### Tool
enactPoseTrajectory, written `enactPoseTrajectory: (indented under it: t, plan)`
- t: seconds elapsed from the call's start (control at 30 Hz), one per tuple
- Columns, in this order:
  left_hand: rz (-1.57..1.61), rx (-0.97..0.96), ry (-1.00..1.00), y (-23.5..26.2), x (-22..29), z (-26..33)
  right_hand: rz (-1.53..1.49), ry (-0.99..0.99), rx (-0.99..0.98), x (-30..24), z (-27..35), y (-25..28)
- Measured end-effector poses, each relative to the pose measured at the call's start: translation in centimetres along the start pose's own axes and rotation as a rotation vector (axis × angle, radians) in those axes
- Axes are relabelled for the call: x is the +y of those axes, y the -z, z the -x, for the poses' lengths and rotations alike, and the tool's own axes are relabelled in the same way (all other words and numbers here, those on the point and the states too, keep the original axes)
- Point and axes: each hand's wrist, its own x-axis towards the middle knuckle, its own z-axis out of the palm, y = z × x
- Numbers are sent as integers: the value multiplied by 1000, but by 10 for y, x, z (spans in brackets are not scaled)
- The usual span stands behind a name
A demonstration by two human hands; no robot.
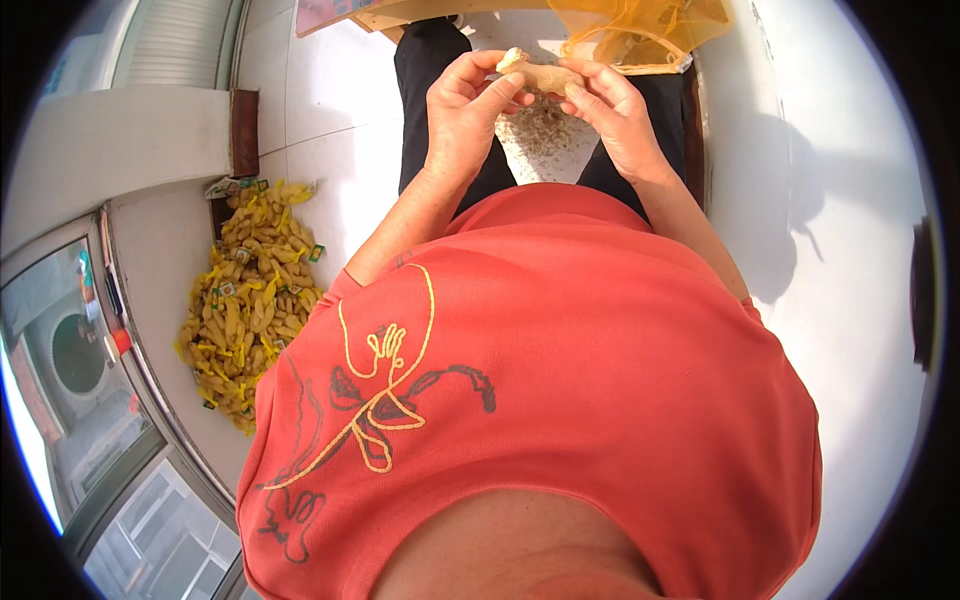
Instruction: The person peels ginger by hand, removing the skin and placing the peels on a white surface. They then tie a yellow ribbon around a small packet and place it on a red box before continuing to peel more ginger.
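Note:
A pale beige root-like piece (545,74) is held between both of my hands above my lap. My left hand (468,100) grips its left end with fingers curled around it. My right hand (612,108) pinches its right end with the fingertips. Below the hands, a heap of fine light scraps (545,135) lies on the white floor between my black trouser legs. My red shirt with a yellow line pattern fills the lower half of the view.
A pile of yellowish pieces with small green tags (248,300) lies on the floor at my left by a glass door (90,380). A yellow mesh bag (640,30) hangs beyond my hands. White tiled floor (320,120) surrounds me.

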Motion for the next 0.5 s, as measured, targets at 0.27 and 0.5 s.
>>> enactPoseTrajectory:
  t: [0.27,0.5]
  plan:
    - [18,13,50,5,-2,-2,313,319,167,-14,3,-14]
    - [74,9,46,6,-4,-3,509,391,209,-17,4,-14]
